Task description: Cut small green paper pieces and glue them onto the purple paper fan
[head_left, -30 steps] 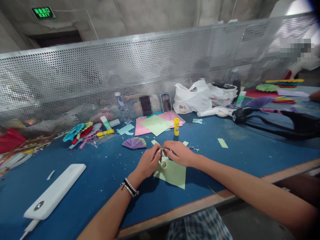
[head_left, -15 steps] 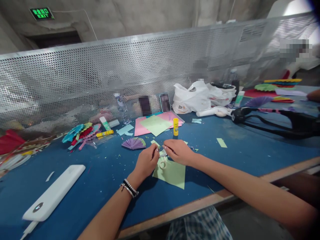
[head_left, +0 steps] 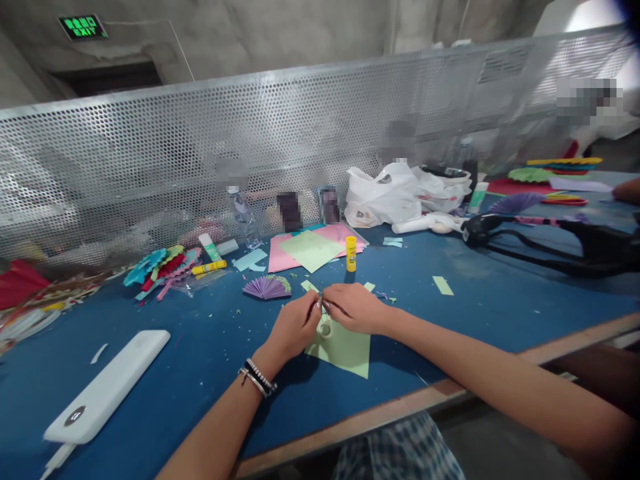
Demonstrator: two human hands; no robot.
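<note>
My left hand [head_left: 299, 323] and my right hand [head_left: 356, 308] meet fingertip to fingertip above the table. Both are closed in a pinch, and whatever they hold between them is too small and hidden to make out. Below them lies a light green sheet of paper [head_left: 350, 350]. On that sheet, partly covered by my fingers, rests a pair of scissors with a pale ring handle [head_left: 325, 330]. A yellow glue stick [head_left: 351, 255] stands upright just beyond my right hand. To the left of my hands sits a folded purple paper fan [head_left: 267, 287].
Pink and green paper sheets [head_left: 310, 250] lie farther back, before a perforated metal screen [head_left: 280, 127]. A white power bank [head_left: 107, 387] is at the left. White plastic bags [head_left: 385, 197] and a black strap [head_left: 550, 247] occupy the right. Paper scraps dot the blue table [head_left: 200, 400].
My right hand has shifted slightly left and down, closing the gap to my left hand. More of the scissors is now covered by the fingers.
</note>
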